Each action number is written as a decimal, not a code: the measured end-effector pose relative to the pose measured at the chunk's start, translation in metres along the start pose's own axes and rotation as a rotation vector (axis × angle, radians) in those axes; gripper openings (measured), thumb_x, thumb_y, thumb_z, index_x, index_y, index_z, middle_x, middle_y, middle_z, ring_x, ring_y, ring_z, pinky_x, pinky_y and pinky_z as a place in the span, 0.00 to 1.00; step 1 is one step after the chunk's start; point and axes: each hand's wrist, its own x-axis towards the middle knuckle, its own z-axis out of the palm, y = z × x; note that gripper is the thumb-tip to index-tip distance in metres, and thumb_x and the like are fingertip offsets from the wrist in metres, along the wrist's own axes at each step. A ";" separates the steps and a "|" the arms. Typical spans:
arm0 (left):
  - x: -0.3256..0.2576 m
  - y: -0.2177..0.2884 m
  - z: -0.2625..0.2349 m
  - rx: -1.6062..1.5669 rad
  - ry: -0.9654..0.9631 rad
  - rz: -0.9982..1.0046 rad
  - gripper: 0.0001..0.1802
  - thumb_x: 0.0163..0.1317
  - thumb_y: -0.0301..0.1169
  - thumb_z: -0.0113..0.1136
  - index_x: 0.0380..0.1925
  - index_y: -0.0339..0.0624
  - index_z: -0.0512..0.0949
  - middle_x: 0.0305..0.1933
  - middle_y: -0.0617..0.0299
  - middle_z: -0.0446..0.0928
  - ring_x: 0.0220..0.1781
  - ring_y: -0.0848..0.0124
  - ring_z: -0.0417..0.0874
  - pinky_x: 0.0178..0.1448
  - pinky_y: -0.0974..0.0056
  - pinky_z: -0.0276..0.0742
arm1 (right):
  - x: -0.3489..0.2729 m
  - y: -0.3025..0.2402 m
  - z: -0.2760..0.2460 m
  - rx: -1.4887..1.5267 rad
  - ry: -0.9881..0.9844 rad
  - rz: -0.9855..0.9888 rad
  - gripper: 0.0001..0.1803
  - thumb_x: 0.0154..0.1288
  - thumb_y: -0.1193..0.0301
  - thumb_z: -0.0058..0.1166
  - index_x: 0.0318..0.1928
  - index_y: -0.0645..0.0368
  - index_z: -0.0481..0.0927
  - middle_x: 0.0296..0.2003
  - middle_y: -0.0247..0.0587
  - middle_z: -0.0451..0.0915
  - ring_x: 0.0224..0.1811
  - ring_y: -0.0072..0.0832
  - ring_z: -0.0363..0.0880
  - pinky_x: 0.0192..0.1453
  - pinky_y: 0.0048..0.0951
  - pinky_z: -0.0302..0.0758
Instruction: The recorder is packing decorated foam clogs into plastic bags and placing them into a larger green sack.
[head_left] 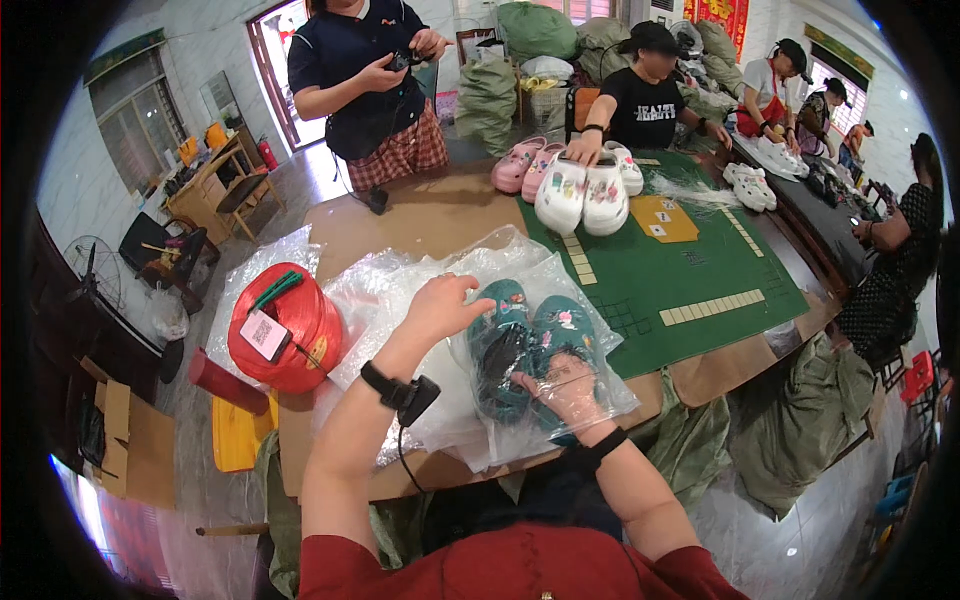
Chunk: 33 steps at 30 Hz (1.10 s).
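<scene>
A pair of dark green clogs (502, 348) with small colourful charms lies inside a clear plastic bag (612, 345) in front of me. My right hand (568, 388) is at the near, heel end of the clogs, its thumb between them and its fingers around the right one. Film glints over part of this hand, and some fingertips are hidden. My left hand (445, 305) is at the bag's left edge, beside the toe of the left clog. Its fingers are apart and slightly bent, holding nothing. More clear bags (385, 300) lie spread beneath.
A roll of red plastic twine (285, 330) stands left of the bags. Across the table, a person's hand (585, 147) holds white clogs (583, 195), beside pink clogs (520, 165). A green mat (690, 290) covers the right side. Another person (370, 90) stands at the far left.
</scene>
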 end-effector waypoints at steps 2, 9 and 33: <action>0.028 -0.005 0.023 0.158 0.012 -0.004 0.29 0.57 0.54 0.61 0.49 0.42 0.81 0.40 0.51 0.83 0.45 0.55 0.83 0.52 0.55 0.77 | 0.003 0.021 0.031 -0.001 0.157 -0.032 0.28 0.48 0.45 0.67 0.31 0.61 0.81 0.30 0.52 0.83 0.35 0.47 0.83 0.42 0.42 0.79; 0.084 -0.038 0.075 0.078 -0.218 -0.320 0.33 0.58 0.58 0.60 0.42 0.36 0.84 0.44 0.46 0.84 0.47 0.56 0.85 0.52 0.55 0.79 | -0.029 0.031 0.014 0.025 0.273 -0.512 0.14 0.52 0.61 0.62 0.20 0.56 0.76 0.21 0.44 0.76 0.27 0.41 0.78 0.31 0.42 0.75; -0.134 0.062 0.032 -0.072 0.233 -0.063 0.62 0.41 0.57 0.75 0.71 0.41 0.54 0.74 0.27 0.41 0.74 0.29 0.41 0.74 0.36 0.46 | 0.072 -0.008 0.058 0.110 0.386 -0.282 0.29 0.55 0.52 0.62 0.46 0.66 0.76 0.42 0.56 0.80 0.46 0.51 0.78 0.53 0.46 0.74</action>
